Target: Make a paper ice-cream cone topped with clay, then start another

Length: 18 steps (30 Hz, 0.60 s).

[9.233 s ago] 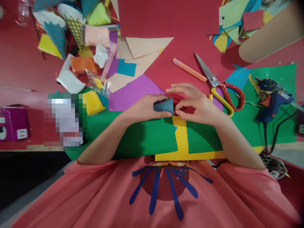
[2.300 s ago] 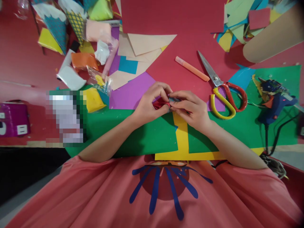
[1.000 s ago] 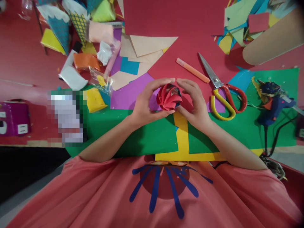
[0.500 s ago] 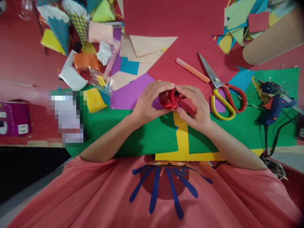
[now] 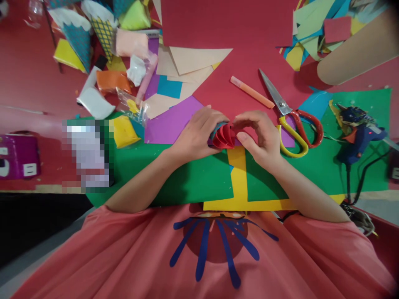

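Observation:
A small red paper piece with several curved, fanned folds is in my left hand. A bit of blue shows at its upper left, beside my left fingers. My left hand is closed round the piece from the left and hides part of it. My right hand is curled at the piece's right edge, thumb and index fingertips against it, with a gap between finger and thumb. Scissors with one red and one yellow handle lie right of my right hand. An orange marker lies beyond it.
Green paper and purple paper lie under my hands. At right are a blue glue gun with a cord and a cardboard tube. Clay packets, paper cones and a blurred-out phone are at left.
The red paper piece has turned, so its folds now face more toward the right, and blue shows on it. My right hand has shifted slightly right, with its fingers more curled.

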Motion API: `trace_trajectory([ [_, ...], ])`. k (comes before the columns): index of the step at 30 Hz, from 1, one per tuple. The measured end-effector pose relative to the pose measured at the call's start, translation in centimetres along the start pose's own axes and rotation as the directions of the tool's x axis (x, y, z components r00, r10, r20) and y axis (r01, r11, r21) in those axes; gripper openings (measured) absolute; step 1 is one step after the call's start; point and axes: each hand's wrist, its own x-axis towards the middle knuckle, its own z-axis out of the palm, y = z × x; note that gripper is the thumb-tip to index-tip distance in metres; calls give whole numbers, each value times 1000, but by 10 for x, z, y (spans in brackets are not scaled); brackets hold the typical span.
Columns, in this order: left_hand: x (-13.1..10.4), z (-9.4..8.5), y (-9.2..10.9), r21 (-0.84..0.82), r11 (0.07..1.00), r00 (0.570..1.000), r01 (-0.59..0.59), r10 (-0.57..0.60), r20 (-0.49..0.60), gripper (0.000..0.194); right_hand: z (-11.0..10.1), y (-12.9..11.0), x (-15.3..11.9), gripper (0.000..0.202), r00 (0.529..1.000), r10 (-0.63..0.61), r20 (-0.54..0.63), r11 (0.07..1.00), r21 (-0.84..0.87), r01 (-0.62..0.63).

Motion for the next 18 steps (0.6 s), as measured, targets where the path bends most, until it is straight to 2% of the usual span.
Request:
trace_trajectory([
  [4,-3,3,1,108,993,998,-45,41,41,44,3,1,3,26,985,151,86,982,105,-159],
  [7,-4,2,2,124,990,994,-61,50,95,38,5,1,4,21,977,181,111,967,162,-197],
  [11,-4,0,4,83,996,981,-12,-4,194,37,7,2,5,17,974,199,112,956,199,-218],
  [15,-5,0,10,37,999,978,29,-36,206,44,7,7,7,15,965,239,108,936,240,-258],
  [18,-5,-2,15,-17,997,977,72,-67,204,62,5,7,7,11,969,238,64,935,254,-247],
])
